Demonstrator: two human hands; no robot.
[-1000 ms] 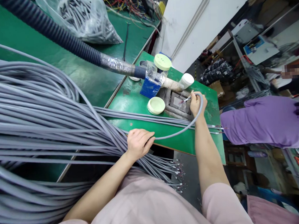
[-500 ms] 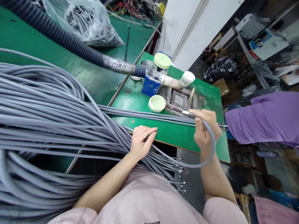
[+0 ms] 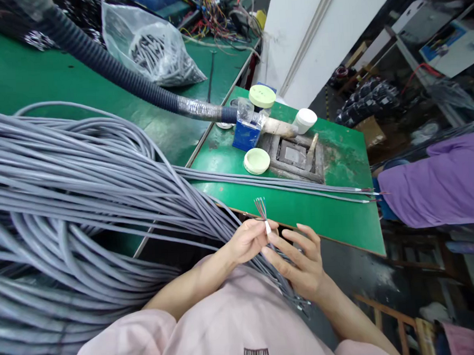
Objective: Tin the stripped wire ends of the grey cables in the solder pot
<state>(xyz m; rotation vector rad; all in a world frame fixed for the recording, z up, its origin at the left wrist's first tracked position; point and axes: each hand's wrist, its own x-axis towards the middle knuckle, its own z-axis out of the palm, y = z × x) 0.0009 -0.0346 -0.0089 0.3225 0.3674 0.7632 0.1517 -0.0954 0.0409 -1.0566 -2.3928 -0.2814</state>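
My left hand (image 3: 251, 239) pinches the end of a grey cable just below its white wrapped collar (image 3: 267, 227). Thin red, white and dark wires (image 3: 260, 207) fan upward from that collar. My right hand (image 3: 300, 259) is beside it with fingers spread, its fingertips close to the collar; whether they touch it I cannot tell. Below both hands, more grey cable ends hang past the table edge. A large bundle of grey cables (image 3: 81, 175) fills the left side, and several cables (image 3: 261, 181) lie across the green table (image 3: 322, 220).
A solder pot (image 3: 295, 154) is set in the table, with a fume hose (image 3: 137, 87) reaching toward it. Around it are a cream tub (image 3: 257, 161), a white jar (image 3: 305, 120) and a blue box (image 3: 246, 135). A person in a purple top (image 3: 439, 183) is at the right.
My right hand has come back from near the solder pot toward my body and its fingers have opened. The cable end is now in my left hand, which was holding nothing before.
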